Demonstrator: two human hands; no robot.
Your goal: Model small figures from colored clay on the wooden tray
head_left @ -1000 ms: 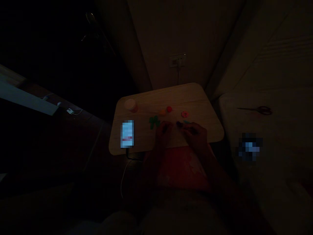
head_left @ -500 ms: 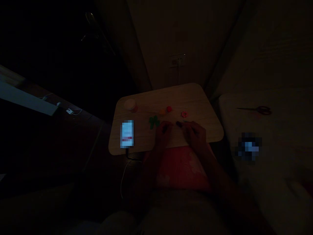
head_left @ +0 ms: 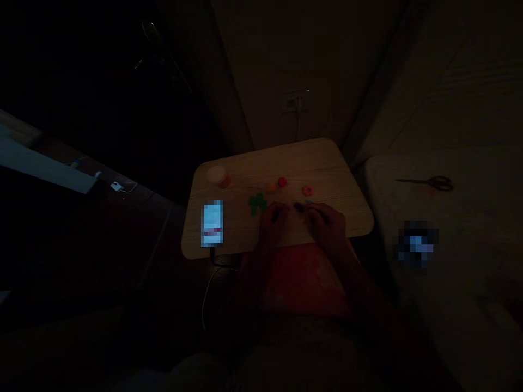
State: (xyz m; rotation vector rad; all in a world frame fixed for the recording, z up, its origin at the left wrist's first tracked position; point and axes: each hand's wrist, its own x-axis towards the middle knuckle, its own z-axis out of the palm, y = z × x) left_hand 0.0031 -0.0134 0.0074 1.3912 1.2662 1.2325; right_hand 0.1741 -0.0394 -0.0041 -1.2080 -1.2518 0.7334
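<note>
My left hand (head_left: pixel 273 222) rests over the near part of a small wooden table, fingers curled and pressed together. Whatever it may hold is too dark to make out. Beside it lies a green clover-like shape (head_left: pixel 257 203) made of several rounded lobes. My right hand (head_left: pixel 328 223) is closed, with a small dark lump (head_left: pixel 299 207) at its fingertips, between the two hands. Just beyond the hands are an orange piece (head_left: pixel 271 188), a red round piece (head_left: pixel 282 182) and a pink flower-shaped ring (head_left: pixel 308 190). A small bluish bit (head_left: pixel 309 202) shows by my right fingers.
The wooden table (head_left: pixel 241 234) carries a lidded tub (head_left: pixel 218 176) and a lit phone (head_left: pixel 212 223) with a cable. Scissors (head_left: pixel 437 183) and a blurred-out bright device (head_left: pixel 419 245) lie on a pale surface at right. A wall socket (head_left: pixel 295 102) is behind. The room is very dark.
My right hand has shifted very slightly, and the dark lump stays at its fingertips. Otherwise the hands and pieces look the same.
</note>
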